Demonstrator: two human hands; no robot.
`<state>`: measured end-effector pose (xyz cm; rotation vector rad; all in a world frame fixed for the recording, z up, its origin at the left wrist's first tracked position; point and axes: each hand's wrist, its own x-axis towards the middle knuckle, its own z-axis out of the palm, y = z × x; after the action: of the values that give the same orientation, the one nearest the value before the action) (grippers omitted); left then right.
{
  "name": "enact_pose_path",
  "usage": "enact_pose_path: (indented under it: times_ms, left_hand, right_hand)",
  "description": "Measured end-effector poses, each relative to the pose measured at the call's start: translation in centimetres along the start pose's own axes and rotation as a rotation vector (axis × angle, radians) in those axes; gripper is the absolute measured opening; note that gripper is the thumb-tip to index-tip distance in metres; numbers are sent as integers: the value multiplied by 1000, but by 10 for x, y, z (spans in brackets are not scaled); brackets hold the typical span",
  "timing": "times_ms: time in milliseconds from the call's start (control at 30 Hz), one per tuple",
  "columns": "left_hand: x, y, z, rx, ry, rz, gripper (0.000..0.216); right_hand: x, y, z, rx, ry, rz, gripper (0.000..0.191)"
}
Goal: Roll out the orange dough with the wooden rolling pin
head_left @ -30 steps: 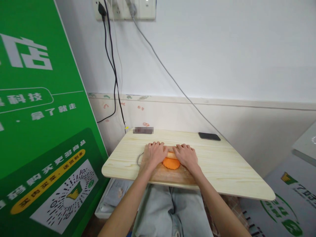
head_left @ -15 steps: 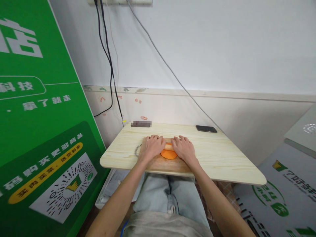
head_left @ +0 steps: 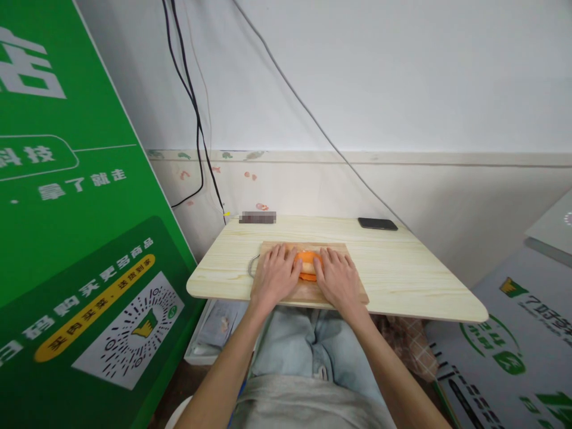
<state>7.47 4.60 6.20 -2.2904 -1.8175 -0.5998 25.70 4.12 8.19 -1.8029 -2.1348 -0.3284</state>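
Note:
A light wooden rolling pin [head_left: 310,268] lies across a flat orange sheet of dough or clay [head_left: 308,257]. The sheet shows mostly beyond the pin, with a thin strip on the near side. Underneath is a wooden board [head_left: 309,293] with a metal loop handle [head_left: 252,266] at its left. My left hand [head_left: 277,275] rests palm down over the pin's left end, fingers stretched forward and apart. Over the right end lies my right hand [head_left: 338,277], likewise flat with spread fingers. Both pin ends are hidden under the hands.
The pale wood-grain table [head_left: 406,280] meets the wall. A black phone [head_left: 378,224] lies at its back right, and a blurred-out dark object [head_left: 258,217] at its back left. A green sign [head_left: 107,196] stands left; a grey cable [head_left: 308,110] runs down the wall.
Both hands and the rolling pin have moved nearer to me over the orange sheet. More of the sheet now shows beyond the pin and less on its near side.

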Motion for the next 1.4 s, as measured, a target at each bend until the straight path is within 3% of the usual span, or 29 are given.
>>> enact_pose_path:
  times_ms: [233,433,567,767,967,1167,1267,1400]
  left_hand:
    - [42,-1,1,-22,-124,-90,58]
    - [91,-3,8,-39,-175,-163,61]
    - [108,-4,9,-42,-197,-179,58]
    - [94,-1,1,-23,-168,-154,51]
    - [45,6,-10,-4,-143,-106,49]
    - [-2,8,-9,10,-94,-74,54]
    - [7,3,-5,12,-96,-60,57]
    - [54,-4,-2,2,-188,-87,58]
  right_hand:
    - [38,8,-3,-7,-155,-14,56]
    - [83,17,8,56,-232,106,53]
    - [102,21,10,108,-291,173,56]
    - [89,19,10,70,-219,137,53]
    - [42,7,1,-17,-98,57,50]
    - [4,-3,-4,22,-61,63,53]
    - [13,0,-1,23,-91,70,55]
    - [55,10,4,22,-182,45,54]
